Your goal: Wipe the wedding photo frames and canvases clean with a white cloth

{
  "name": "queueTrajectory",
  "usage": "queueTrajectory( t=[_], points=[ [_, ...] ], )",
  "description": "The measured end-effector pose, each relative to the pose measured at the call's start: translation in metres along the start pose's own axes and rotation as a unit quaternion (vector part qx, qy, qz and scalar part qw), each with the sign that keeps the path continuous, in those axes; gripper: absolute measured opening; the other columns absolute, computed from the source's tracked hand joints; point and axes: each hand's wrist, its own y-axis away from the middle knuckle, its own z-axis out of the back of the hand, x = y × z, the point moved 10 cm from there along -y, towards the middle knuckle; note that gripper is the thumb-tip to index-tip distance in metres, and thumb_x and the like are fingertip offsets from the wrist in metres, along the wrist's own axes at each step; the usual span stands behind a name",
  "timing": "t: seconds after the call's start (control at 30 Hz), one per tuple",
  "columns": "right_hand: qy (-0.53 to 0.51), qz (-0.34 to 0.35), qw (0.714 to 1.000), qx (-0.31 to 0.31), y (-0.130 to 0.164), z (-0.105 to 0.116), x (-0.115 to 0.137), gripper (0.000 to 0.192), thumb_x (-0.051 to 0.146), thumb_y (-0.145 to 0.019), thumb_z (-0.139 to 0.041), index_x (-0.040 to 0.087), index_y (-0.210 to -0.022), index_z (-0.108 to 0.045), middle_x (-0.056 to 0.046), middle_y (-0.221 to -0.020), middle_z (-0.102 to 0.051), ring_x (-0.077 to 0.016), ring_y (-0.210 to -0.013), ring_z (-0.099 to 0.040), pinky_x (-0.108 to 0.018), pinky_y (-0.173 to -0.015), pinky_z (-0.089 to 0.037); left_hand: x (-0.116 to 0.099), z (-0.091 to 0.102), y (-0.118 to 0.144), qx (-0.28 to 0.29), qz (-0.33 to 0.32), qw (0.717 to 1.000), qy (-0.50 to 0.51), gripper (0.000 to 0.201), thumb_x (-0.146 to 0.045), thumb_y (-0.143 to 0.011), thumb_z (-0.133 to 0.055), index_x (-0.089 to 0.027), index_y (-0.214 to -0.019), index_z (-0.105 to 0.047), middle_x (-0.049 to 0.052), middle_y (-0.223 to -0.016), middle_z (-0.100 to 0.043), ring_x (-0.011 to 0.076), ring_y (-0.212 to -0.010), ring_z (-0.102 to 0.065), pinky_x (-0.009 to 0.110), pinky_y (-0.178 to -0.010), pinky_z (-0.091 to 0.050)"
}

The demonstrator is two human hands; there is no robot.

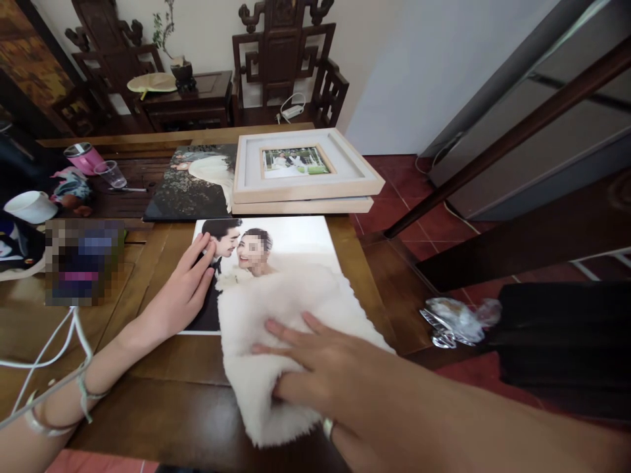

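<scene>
— Where's the cloth now?

— The white fluffy cloth (pixel 276 328) lies under the right hand (pixel 315 368), fingers spread flat and pressing, not clenched, on the lower half of the large photo print (pixel 290 240) on the wooden surface (pixel 162 407).

— And the other grip?

— The left hand (pixel 182 295) rests open on the print's left edge, just left of the cloth.

— How would they handle?

— Cloth looks soft, light, bunches easily; pinch any fold. Print seems stiff, glossy, likely to slide and smudge, so best held by its edges.
</scene>
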Motion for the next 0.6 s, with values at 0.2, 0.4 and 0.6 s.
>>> queueTrajectory(
  t=[0.2,0.4,0.6],
  points=[
    [0.047,-0.089,0.994,-0.052,-0.011,0.046,-0.044,0.064,-0.005,-0.069,-0.048,0.020,-0.126,-0.061,-0.017,-0.150,-0.044,-0.0325,-0.142,-0.031,-0.057,-0.113,-0.031,0.000,0.001,0.003,-0.009,-0.006,1.000,0.002,0.055,-0.036,-0.102,-0.027,-0.008,-0.150,-0.033,0.015,-0.161,-0.022,0.0245,-0.149,-0.018,0.043,-0.122,-0.017],
    [0.090,-0.095,0.982,-0.136,-0.018,0.075,-0.081,0.055,-0.001,-0.077,-0.044,0.020,-0.125,-0.061,-0.015,-0.131,-0.062,-0.0355,-0.134,-0.046,-0.056,-0.103,-0.044,0.001,0.001,0.002,-0.004,0.000,1.000,0.006,0.055,-0.038,-0.102,-0.028,-0.011,-0.151,-0.032,0.014,-0.162,-0.021,0.0259,-0.149,-0.018,0.044,-0.121,-0.017],
    [0.128,-0.083,0.982,-0.115,-0.021,0.057,-0.060,0.056,-0.007,-0.068,-0.045,0.017,-0.115,-0.064,-0.013,-0.147,-0.050,-0.0336,-0.145,-0.024,-0.062,-0.113,-0.027,0.002,0.000,0.001,-0.001,0.002,1.000,0.006,0.055,-0.039,-0.103,-0.026,-0.015,-0.152,-0.031,0.011,-0.162,-0.021,0.0260,-0.149,-0.018,0.046,-0.121,-0.017]
  ],
)
